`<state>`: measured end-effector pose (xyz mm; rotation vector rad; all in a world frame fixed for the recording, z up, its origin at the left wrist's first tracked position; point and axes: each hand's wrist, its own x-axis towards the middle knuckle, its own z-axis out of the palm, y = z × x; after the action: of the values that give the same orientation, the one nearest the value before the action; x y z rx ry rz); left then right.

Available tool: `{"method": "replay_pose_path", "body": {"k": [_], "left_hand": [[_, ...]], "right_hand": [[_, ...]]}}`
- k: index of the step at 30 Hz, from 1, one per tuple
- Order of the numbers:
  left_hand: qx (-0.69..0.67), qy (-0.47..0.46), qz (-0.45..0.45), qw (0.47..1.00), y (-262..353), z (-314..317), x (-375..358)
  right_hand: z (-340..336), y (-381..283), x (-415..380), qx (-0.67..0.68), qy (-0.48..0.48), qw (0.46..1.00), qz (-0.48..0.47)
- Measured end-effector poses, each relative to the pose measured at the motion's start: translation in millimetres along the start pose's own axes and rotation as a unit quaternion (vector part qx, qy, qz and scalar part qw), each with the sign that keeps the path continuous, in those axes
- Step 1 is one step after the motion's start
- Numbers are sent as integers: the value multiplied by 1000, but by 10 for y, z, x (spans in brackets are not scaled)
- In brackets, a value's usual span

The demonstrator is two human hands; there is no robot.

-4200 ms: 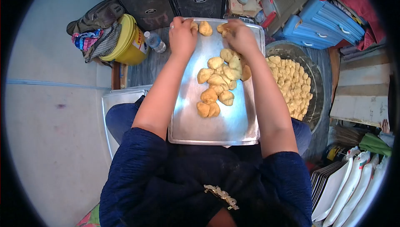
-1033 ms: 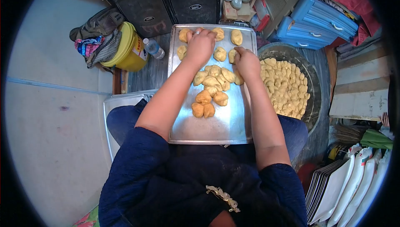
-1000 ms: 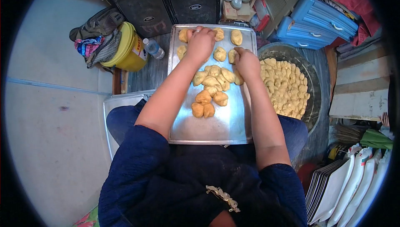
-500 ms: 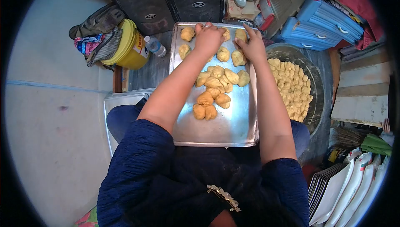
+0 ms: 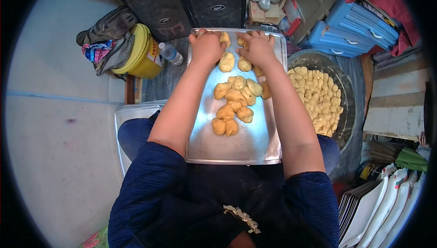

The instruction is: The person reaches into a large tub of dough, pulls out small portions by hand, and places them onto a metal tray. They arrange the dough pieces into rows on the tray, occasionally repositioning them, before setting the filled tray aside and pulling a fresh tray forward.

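A metal baking tray (image 5: pixel 200 150) rests across my lap with several lumps of yellow dough on it. At its far left corner, my left hand (image 5: pixel 207 48) is curled over the tray, its thumb side against a dough piece (image 5: pixel 225 39). My right hand (image 5: pixel 259 50) bends over the far right part, its fingers around another dough piece (image 5: pixel 242 42). Just nearer lie two single dough lumps (image 5: pixel 226 62). A dough cluster (image 5: pixel 237 89) sits mid-tray, with a joined dough pair (image 5: pixel 225 127) closest to me. What lies under both palms is hidden.
Right of the tray stands a wide dark basin (image 5: pixel 349 98) full of small dough pieces. To the left are a yellow bucket (image 5: pixel 141 61) with cloths and a plastic bottle (image 5: pixel 170 53). Black cabinets (image 5: pixel 191 7) and blue drawers (image 5: pixel 339 34) stand beyond.
My left hand has moved left to the tray's corner. My right hand has shifted left and inward. Dough lumps in the far rows have changed position, and the view has tilted slightly.
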<state>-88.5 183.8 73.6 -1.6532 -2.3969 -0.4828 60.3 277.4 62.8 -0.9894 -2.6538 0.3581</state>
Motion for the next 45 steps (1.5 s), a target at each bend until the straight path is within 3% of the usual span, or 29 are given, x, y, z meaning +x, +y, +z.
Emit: {"method": "replay_pose_path", "body": {"k": [1, 4, 5, 6, 7, 9, 11, 13, 15, 16, 18, 19, 20, 21, 23, 25, 28, 30, 31, 34, 36, 39, 41, 43, 45], "left_hand": [[19, -67, 4, 998, 2, -2, 4], [-28, -69, 9, 997, 42, 6, 7], [-28, -70, 8, 997, 36, 32, -15], [-42, -20, 16, 999, 27, 84, -52], [-55, 30, 23, 998, 34, 85, -78], [-71, 64, 26, 995, 44, 40, -195], [-84, 96, 33, 991, 83, -12, -371], [-51, -22, 59, 997, 123, -40, -540], [-71, -39, 41, 996, 129, -27, -583], [-74, -4, 34, 997, 101, -19, -589], [-77, 31, 28, 996, 36, -57, -554], [-72, 76, -14, 994, -18, -126, -479], [-67, 118, -56, 989, -88, -156, -415], [-69, 117, -56, 989, -228, -86, -344], [-196, 36, -61, 978, -488, 99, -198], [-206, 13, -74, 976, -468, 67, -153], [-225, 3, -79, 971, -378, 37, -188], [-97, 112, -55, 987, -240, 32, -311], [-97, 113, -55, 987, -156, -19, -366], [-101, 42, 6, 994, 94, -81, -533], [-137, 43, 128, 981, 225, -40, -595], [-124, -25, 152, 980, 346, -21, -625], [-109, -22, 154, 982, 355, 80, -629], [-73, -10, 143, 987, 380, 103, -626], [-75, -5, 142, 987, 391, 120, -625]], "right_hand": [[-23, -6, 23, 0, 0, 1000, -2], [-84, 27, 13, -42, -60, 997, 32], [-97, 50, -47, 18, 4, 1000, 16], [-108, 50, -112, 77, 68, 995, 0], [-196, -16, -190, 76, 67, 995, 0], [-349, -136, -366, 31, -28, 999, 22], [-240, -149, -480, 31, -42, 999, 2], [-144, -131, -532, 32, -52, 998, -15], [-139, -130, -540, 63, -50, 996, -30], [-175, -133, -561, 63, -49, 996, -31], [-277, -106, -640, 121, 43, 992, -21], [-290, -47, -654, 119, 43, 992, -20], [-291, 34, -674, 130, 55, 989, 39], [-282, 98, -701, 141, 68, 983, 97], [-207, 152, -753, 117, 87, 984, 99], [-135, 157, -768, 169, 50, 975, 138], [-41, 154, -745, 230, 115, 963, 84], [0, 198, -725, 234, 90, 964, 92], [5, 216, -716, 238, 66, 964, 101], [8, 241, -735, 247, 73, 963, 82], [-35, 205, -793, 223, 85, 968, 71], [-114, 150, -821, 176, 96, 979, 44], [-118, 121, -828, 152, 93, 984, 28], [-93, 91, -793, 135, 71, 979, 138], [-79, 65, -758, 137, 85, 972, 170]]}}
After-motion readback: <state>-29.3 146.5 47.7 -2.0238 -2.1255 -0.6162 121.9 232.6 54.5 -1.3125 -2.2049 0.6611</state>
